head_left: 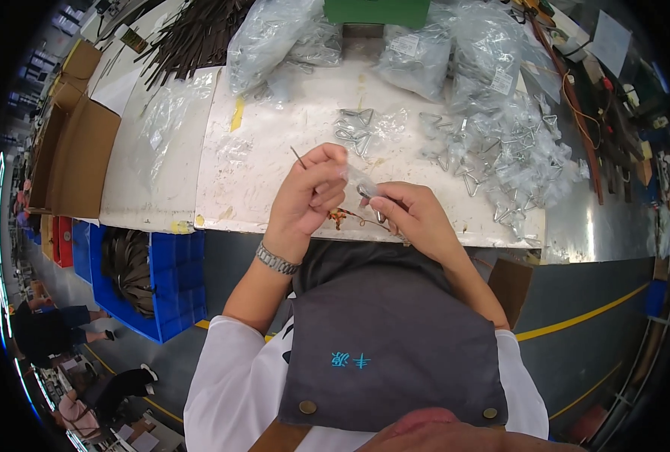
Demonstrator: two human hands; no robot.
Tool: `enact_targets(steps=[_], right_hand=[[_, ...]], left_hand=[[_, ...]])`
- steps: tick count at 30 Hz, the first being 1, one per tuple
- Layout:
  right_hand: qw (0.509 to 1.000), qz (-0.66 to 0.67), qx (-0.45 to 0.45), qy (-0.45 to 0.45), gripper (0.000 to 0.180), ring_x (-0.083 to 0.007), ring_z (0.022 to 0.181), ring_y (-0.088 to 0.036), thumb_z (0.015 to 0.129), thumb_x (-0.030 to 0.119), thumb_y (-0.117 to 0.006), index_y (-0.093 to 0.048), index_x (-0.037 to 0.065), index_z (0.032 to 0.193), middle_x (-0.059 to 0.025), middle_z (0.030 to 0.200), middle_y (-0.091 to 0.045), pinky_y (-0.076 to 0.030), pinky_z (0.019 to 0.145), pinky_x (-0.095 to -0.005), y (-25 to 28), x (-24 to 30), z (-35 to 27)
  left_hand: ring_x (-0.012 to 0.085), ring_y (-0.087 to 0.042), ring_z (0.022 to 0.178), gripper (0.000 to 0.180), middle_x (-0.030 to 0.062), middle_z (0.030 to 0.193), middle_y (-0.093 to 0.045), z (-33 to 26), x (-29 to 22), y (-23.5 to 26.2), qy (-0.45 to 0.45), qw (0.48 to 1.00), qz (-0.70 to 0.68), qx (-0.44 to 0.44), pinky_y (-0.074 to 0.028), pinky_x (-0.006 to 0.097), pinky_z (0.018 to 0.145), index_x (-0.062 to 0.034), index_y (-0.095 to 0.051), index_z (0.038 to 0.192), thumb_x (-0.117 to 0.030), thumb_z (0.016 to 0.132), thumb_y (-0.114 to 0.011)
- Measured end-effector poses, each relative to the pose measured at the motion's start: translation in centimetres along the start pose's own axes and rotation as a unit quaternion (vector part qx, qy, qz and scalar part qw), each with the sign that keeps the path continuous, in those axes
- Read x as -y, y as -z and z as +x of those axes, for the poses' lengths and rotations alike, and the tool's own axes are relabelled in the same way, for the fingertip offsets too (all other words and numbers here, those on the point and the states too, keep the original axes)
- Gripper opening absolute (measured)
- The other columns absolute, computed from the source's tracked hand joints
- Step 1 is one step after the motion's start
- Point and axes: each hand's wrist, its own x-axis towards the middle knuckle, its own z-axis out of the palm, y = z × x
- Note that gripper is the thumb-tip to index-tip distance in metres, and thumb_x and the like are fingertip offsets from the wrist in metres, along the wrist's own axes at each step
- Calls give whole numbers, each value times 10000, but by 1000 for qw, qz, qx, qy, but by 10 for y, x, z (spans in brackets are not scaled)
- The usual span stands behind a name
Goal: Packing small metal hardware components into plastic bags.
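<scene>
My left hand [310, 188], with a metal-banded watch [276, 260] on its wrist, pinches one side of a small clear plastic bag [359, 184]. A thin dark rod [297, 157] sticks out past its curled fingers. My right hand [418, 218] is closed at the bag's other side. Something small and dark shows at its fingertips, too small to name. Below the bag, an orange-brown cord [339, 217] lies near the table's front edge. Just beyond my hands are several bent-wire triangular metal buckles [355, 129].
Many small clear bags with metal buckles [512, 154] spread over the right of the white table [260, 162]. Large plastic bags [275, 45] and a green box [376, 10] line the back. At left are dark strips [195, 38], a cardboard box [86, 162] and a blue crate [177, 282].
</scene>
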Motion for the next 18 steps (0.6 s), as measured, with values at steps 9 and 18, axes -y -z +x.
enact_targets(steps=[9,18], right_hand=[[969,174,145,-100,248,-19,599,-447,1080,220,-637,-755,2,1100,43,740,-569,-365,531,-215,28,-4,-8],[960,237,83,-125,220,-12,593,-427,1081,226,-641,-724,26,1047,63,730,-554,-346,518,-213,13,-19,-10]], left_hand=[[86,-555,863,570,28,939,-697,-9,-22,-18,-41,832,552,23,-480,231,843,-37,-461,1595,-64,1036,-575],[90,-610,745,426,22,830,-711,-22,6,-38,-27,794,604,58,-508,254,721,4,-571,1496,-88,1082,-528]])
